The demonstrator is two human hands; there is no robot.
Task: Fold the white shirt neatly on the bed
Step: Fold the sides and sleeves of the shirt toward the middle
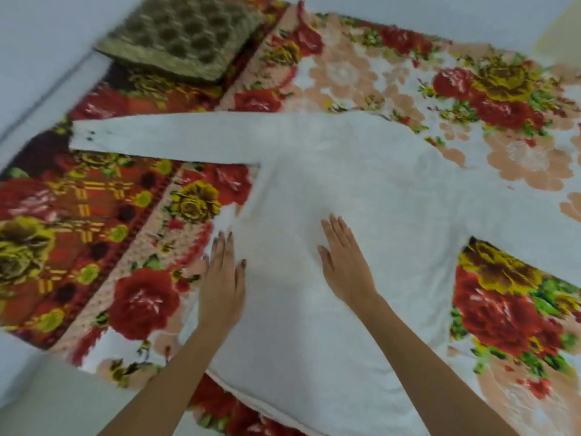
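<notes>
Fingers of both hands lie straight and spread, gripping nothing: the left hand (pixel 224 278) rests palm-down along the left edge of the white shirt (pixel 345 190), its fingertips reaching the cloth's border, while the right hand (pixel 344 262) presses flat on the middle of the garment's body. That shirt is spread across the floral blanket (pixel 503 89) on the bed, one sleeve (pixel 163 136) stretched toward the left of the frame and the other running off the right edge. A brown textured cushion (pixel 182 33) sits at the upper left.
</notes>
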